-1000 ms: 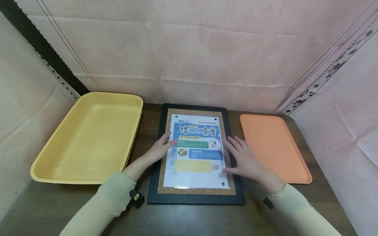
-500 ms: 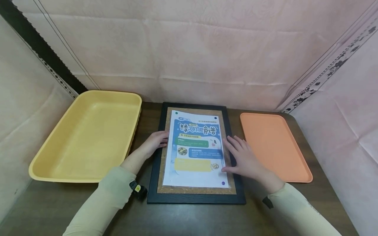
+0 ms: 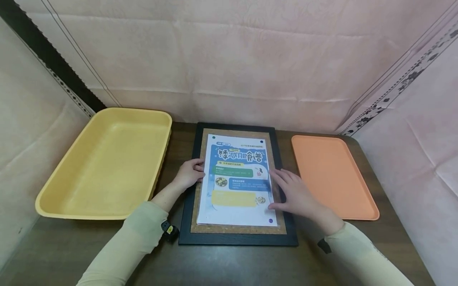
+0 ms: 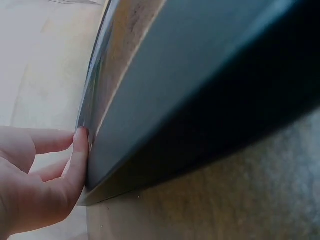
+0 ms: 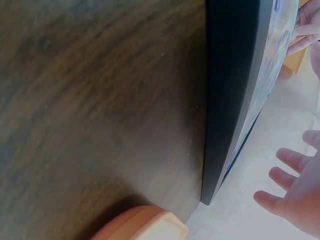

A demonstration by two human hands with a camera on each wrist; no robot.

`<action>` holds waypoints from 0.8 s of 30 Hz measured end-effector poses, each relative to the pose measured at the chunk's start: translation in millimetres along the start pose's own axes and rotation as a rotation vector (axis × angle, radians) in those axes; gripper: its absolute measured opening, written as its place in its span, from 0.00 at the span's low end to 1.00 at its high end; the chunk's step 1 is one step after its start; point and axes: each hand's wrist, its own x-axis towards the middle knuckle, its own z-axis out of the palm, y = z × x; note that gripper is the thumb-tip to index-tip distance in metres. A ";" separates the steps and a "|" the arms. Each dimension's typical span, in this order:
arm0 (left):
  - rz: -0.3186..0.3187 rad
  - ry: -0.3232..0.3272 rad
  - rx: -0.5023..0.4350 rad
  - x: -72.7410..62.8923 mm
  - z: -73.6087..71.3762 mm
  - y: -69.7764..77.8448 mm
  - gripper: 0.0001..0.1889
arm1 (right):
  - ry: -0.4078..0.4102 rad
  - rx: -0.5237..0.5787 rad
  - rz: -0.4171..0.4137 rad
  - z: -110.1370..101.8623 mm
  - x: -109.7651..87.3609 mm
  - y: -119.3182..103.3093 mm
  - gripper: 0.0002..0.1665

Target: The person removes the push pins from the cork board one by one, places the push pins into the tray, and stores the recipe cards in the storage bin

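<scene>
A laminated poster (image 3: 234,198) with blue, green and yellow print lies on a cork board (image 3: 230,229) in a black frame (image 3: 237,240). A green pin (image 3: 214,137) marks its top left corner, a dark blue pin (image 3: 261,142) the top right, a purple pin (image 3: 270,221) the lower right. My left hand (image 3: 187,174) pinches the poster's left edge between thumb and index finger; the left wrist view shows the fingertips meeting there. My right hand (image 3: 295,194) is spread over the right side of the frame, fingers apart, with its fingertips by the poster's right edge.
A deep yellow tray (image 3: 103,171) stands left of the frame, its right rim close to my left forearm. On the right lies a flat orange tray (image 3: 334,178). Pale cloth (image 3: 232,71) hangs behind and on both sides of the dark wooden table (image 3: 229,266).
My left hand drew back from the poster's surface to its left edge, and its fingers curled in and took hold there. My right hand stays nearly in place.
</scene>
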 end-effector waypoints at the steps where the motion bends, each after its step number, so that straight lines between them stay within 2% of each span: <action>1: -0.003 0.004 -0.001 0.0 0.3 -0.3 0.28 | -0.009 0.004 0.002 0.0 -0.4 -1.1 0.60; 5: -0.020 0.017 -0.003 0.4 0.6 -0.8 0.28 | -0.034 0.029 -0.004 0.0 -1.4 -4.8 0.58; 11: -0.006 0.017 -0.003 1.8 -1.6 0.9 0.27 | -0.059 0.108 -0.036 0.8 -2.1 -7.3 0.51; 17: -0.009 0.001 -0.017 2.1 -3.4 1.3 0.27 | -0.169 0.223 -0.016 3.1 -5.2 -7.1 0.39; 24: -0.025 -0.009 -0.028 3.1 -3.6 -1.0 0.27 | -0.280 0.259 -0.060 9.8 -9.1 -8.0 0.22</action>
